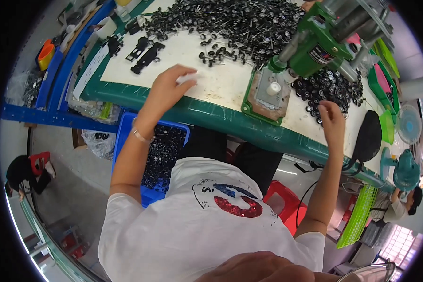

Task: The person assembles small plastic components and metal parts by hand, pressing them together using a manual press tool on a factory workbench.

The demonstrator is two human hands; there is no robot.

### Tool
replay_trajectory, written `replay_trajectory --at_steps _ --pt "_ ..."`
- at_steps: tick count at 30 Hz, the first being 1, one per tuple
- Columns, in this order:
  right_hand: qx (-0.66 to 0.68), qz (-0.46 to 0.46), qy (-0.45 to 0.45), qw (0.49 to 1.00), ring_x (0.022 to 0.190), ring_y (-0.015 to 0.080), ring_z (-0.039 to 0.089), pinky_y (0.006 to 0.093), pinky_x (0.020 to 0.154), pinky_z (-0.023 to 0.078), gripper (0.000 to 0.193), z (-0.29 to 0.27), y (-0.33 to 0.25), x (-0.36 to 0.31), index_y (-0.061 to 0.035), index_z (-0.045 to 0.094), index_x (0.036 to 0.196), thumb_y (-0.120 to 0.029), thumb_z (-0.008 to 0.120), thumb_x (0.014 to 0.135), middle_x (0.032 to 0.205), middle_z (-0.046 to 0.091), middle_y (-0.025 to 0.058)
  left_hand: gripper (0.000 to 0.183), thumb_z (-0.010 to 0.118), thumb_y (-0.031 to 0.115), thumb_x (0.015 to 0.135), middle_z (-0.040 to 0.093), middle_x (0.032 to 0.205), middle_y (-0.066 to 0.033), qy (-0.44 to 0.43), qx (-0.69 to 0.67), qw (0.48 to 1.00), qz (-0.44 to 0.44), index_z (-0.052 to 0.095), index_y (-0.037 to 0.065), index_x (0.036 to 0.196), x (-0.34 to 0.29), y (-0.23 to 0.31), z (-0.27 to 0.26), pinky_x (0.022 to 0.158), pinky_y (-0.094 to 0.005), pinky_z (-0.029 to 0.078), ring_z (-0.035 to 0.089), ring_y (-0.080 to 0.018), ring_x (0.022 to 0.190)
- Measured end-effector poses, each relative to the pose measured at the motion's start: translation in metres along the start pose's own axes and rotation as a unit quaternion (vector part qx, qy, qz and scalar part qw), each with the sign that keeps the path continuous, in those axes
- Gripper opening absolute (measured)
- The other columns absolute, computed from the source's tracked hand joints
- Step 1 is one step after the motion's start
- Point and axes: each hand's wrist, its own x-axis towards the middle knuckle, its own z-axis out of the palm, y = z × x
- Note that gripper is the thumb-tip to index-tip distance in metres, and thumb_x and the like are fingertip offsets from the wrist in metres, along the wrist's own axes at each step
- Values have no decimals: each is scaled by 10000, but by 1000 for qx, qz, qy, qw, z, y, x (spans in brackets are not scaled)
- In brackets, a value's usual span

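My left hand [169,89] hovers over the near edge of the white-topped table [216,84], thumb and fingers apart with nothing between them. To its upper left lie black toy-car chassis [148,57]. My right hand [332,123] is at the near side of a pile of black wheels [331,87], its fingers curled toward the thumb; whatever they pinch is too small to make out. Between my hands stands a green bench press [315,42]. A small white round piece [273,88] sits on its metal base plate [263,89].
A large heap of black wheels on axles [230,23] covers the far table. A black pad [366,136] and a teal fan [405,169] are at the right. Below the table edge is a blue bin [122,141] of small black parts. A red stool [286,202] stands beside my legs.
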Motion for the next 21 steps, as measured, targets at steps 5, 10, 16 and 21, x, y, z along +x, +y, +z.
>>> replay_trajectory --at_steps 5,10,16,21 --pt "-140 -2 -11 990 771 223 612 317 695 487 182 8 -4 -26 -28 639 1029 -103 637 864 941 606 99 255 645 106 822 626 1091 -75 101 91 989 51 685 66 1071 54 -11 59 870 -361 464 569 -271 969" --pt "-156 -13 21 987 814 286 611 362 735 488 172 24 10 -38 -28 627 1038 -69 614 871 986 587 118 219 641 55 809 635 1066 -80 96 91 983 128 704 56 1018 79 -8 88 861 -358 471 572 -273 966" --pt "-81 1 5 997 795 251 610 342 721 488 163 35 8 -28 -24 624 1024 -62 621 866 985 591 110 192 633 21 818 655 1040 -57 17 -151 985 81 728 75 975 83 9 95 707 -279 496 617 -186 788" --pt "-97 -4 21 995 853 260 602 356 741 486 192 37 -1 -35 -34 627 1038 -84 643 854 1015 588 100 194 660 62 822 652 1069 -52 51 -107 990 75 725 85 1004 70 0 67 791 -284 486 621 -194 900"
